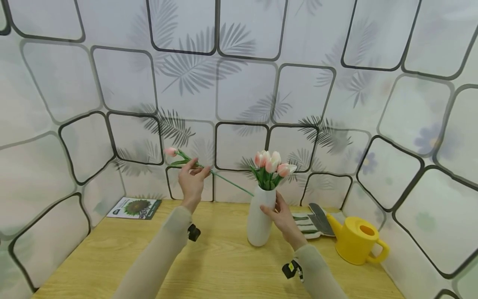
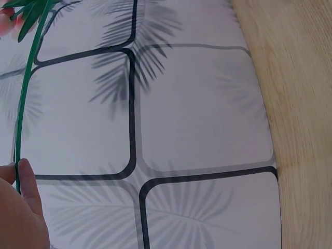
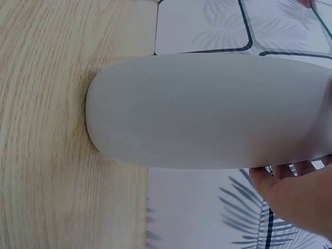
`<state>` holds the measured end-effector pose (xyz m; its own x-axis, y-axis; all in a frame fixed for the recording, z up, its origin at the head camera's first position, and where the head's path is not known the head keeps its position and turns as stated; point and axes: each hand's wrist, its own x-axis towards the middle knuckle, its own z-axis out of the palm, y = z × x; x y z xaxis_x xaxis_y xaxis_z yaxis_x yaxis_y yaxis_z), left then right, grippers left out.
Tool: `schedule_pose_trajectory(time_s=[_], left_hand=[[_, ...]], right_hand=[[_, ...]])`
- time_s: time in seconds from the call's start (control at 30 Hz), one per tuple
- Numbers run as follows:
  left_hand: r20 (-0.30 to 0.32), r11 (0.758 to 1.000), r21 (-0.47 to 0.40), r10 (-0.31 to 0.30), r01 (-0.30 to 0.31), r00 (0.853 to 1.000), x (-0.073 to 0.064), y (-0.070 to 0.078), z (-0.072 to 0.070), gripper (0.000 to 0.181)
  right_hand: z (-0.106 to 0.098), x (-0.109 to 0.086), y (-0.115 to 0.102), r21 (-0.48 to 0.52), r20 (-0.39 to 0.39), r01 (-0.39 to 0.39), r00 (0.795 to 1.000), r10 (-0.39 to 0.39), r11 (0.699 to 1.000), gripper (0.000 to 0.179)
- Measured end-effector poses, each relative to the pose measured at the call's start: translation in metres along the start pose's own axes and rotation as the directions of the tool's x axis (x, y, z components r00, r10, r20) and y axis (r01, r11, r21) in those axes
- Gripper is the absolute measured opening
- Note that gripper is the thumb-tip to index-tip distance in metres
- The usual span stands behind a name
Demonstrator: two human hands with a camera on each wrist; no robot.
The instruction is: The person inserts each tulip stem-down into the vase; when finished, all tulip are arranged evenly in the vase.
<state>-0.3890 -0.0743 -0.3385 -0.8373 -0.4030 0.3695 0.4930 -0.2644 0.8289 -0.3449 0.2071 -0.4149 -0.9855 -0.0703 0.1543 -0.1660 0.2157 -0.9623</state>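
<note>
A single pink tulip (image 1: 171,152) with green leaves is held in my left hand (image 1: 192,182), pinched between thumb and fingers. Its long stem (image 1: 233,182) slants down to the right, the far end overlapping the vase near its neck in the head view. In the left wrist view the fingertips close on the green stem (image 2: 23,104). A tall white vase (image 1: 259,220) stands upright on the table, several pink-and-white tulips (image 1: 272,164) in its mouth. My right hand (image 1: 281,218) grips the vase's upper right side; in the right wrist view the fingers (image 3: 264,181) curl against the vase (image 3: 197,111).
Right of the vase lie striped gloves (image 1: 306,224) and a dark trowel blade (image 1: 320,218). A yellow watering can (image 1: 354,241) stands at the table's right side. A sunflower-printed packet (image 1: 135,207) lies at the back left of the wooden table (image 1: 220,270). Patterned walls enclose the table.
</note>
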Motion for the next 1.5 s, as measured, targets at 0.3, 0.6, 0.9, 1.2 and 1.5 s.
schedule_pose_trajectory(time_s=[0.3, 0.6, 0.9, 1.2, 1.5], left_hand=[[0.023, 0.999, 0.025, 0.039, -0.04, 0.999, -0.001, 0.01, 0.014, 0.058], [0.016, 0.997, 0.0, 0.076, -0.076, 0.997, -0.003, 0.016, 0.027, 0.056], [0.021, 0.994, 0.038, 0.097, -0.098, 0.995, -0.002, 0.018, 0.038, 0.053], [0.099, 0.953, 0.143, 0.256, -0.268, 0.962, -0.008, 0.025, 0.048, 0.046], [0.205, 0.867, 0.202, 0.416, -0.455, 0.886, -0.015, 0.034, 0.062, 0.045]], right_hand=[[0.0, -0.003, -0.004, -0.002, -0.007, -0.003, 1.0, 0.003, 1.0, 0.093], [0.001, -0.004, -0.004, 0.0, -0.004, -0.009, 1.0, 0.009, 1.0, 0.091], [0.0, -0.006, -0.01, 0.007, 0.012, -0.021, 1.0, 0.021, 1.0, 0.089], [0.003, -0.023, -0.037, 0.007, 0.023, -0.027, 0.999, 0.027, 1.0, 0.084], [0.002, -0.017, -0.029, -0.004, 0.017, -0.041, 0.999, 0.042, 0.999, 0.087]])
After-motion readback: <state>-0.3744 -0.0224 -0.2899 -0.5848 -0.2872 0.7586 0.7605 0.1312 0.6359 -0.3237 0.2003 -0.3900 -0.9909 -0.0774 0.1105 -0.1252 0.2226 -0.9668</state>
